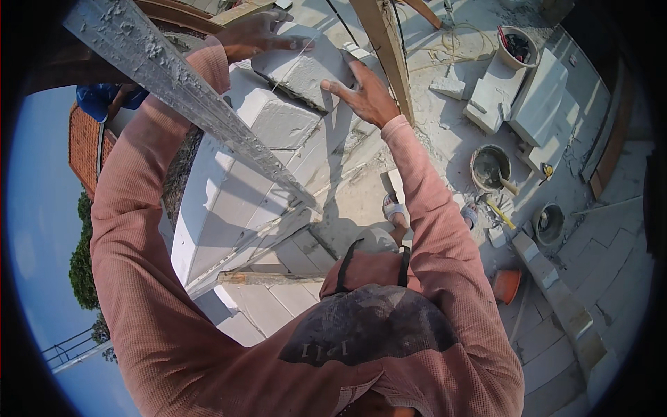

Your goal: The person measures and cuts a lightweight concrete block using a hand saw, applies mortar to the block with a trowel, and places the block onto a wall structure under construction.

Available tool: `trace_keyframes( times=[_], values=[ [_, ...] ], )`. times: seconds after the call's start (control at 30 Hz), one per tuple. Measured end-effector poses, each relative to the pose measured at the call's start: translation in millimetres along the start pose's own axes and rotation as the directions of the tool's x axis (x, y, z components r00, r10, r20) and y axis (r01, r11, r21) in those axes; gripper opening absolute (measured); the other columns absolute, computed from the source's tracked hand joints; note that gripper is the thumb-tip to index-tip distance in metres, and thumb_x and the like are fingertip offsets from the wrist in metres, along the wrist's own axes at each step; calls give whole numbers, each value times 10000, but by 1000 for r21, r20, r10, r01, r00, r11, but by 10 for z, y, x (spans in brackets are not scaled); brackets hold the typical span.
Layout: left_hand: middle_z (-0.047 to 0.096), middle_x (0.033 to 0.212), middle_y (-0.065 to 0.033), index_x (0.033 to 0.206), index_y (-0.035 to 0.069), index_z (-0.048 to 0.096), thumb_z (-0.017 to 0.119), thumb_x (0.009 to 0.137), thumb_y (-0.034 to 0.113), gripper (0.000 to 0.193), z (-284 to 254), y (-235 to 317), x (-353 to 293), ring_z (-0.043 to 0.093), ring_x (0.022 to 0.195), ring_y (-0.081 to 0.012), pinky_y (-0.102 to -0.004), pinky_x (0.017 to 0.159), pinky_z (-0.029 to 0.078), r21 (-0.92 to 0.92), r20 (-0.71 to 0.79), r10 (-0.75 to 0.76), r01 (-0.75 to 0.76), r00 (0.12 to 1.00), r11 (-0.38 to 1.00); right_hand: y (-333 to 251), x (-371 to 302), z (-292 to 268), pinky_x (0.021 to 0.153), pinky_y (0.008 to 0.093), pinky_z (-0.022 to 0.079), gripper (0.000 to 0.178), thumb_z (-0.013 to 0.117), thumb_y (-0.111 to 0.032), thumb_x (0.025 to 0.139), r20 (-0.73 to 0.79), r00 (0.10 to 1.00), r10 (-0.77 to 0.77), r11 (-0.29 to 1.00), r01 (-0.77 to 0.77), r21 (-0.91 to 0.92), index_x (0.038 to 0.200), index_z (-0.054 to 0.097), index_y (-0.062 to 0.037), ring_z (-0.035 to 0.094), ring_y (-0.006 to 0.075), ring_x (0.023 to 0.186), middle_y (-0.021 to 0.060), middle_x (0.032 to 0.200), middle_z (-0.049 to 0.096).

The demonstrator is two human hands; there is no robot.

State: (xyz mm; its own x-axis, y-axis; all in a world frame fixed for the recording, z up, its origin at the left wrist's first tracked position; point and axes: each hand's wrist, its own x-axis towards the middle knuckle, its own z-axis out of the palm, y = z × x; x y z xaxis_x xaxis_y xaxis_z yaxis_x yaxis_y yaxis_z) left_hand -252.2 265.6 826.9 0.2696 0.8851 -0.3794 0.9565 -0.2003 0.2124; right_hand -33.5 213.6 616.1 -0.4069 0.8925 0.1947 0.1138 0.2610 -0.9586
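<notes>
Both hands are on a white aerated concrete block (300,64) at the top of the block wall. My left hand (258,36) lies at its far left end, fingers reaching over the top. My right hand (366,92) grips the right end, thumb and fingers spread around it. Grey mortar and a dark gap show along its lower edge; whether it bears fully on the course below, I cannot tell. A thin string crosses its face. Nearer to me, another white block (278,118) sits on the wall (221,198).
A mortar-spattered metal straightedge (187,90) slants past my left arm. A wooden post (385,52) stands beyond my right hand. At right lie a bucket of tools (517,48), loose blocks (495,94), a mortar bucket (490,168) and a yellow-handled hammer (500,211). Another person (108,101) is at left.
</notes>
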Motion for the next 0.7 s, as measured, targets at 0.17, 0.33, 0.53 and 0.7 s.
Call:
trace_keyframes(
  times=[0.17, 0.33, 0.53, 0.7],
  values=[
    [641, 1283, -239, 1518, 25, 394, 606, 910, 698, 931, 224, -291, -192, 674, 1157, -313, -380, 991, 531, -218, -140, -8, -22, 990, 976, -6, -77, 55, 1056, 451, 456, 833, 720, -620, 871, -54, 998, -20, 999, 18, -41, 1442, 521, -46, 568, 380, 1225, 221, 1266, 629],
    [619, 1337, -252, 1548, 87, 378, 393, 1051, 620, 729, 586, -40, -402, 635, 1220, -355, -412, 1050, 490, 16, -348, -26, 34, 937, 999, -24, -41, 2, 1044, 440, 463, 786, 730, -611, 867, 7, 1000, 18, 999, -17, -33, 1364, 585, -19, 586, 378, 1197, 222, 1239, 637],
    [554, 1399, -302, 1592, 117, 305, 332, 1044, 660, 771, 626, -422, -318, 576, 1284, -415, -418, 1086, 465, 217, -313, 37, 33, 949, 976, -47, -148, 163, 1034, 439, 474, 792, 751, -596, 856, -192, 974, -118, 987, 93, -132, 1323, 596, 26, 605, 387, 1186, 233, 1264, 639],
    [480, 1503, -271, 1619, 128, 252, 408, 1042, 633, 783, 660, -346, -320, 508, 1370, -373, -409, 1161, 389, -219, -267, 54, -115, 962, 969, -49, -96, 120, 1044, 448, 476, 803, 755, -594, 851, -149, 986, -74, 992, 58, -109, 1317, 613, 44, 612, 391, 1203, 251, 1282, 647]
  ],
)
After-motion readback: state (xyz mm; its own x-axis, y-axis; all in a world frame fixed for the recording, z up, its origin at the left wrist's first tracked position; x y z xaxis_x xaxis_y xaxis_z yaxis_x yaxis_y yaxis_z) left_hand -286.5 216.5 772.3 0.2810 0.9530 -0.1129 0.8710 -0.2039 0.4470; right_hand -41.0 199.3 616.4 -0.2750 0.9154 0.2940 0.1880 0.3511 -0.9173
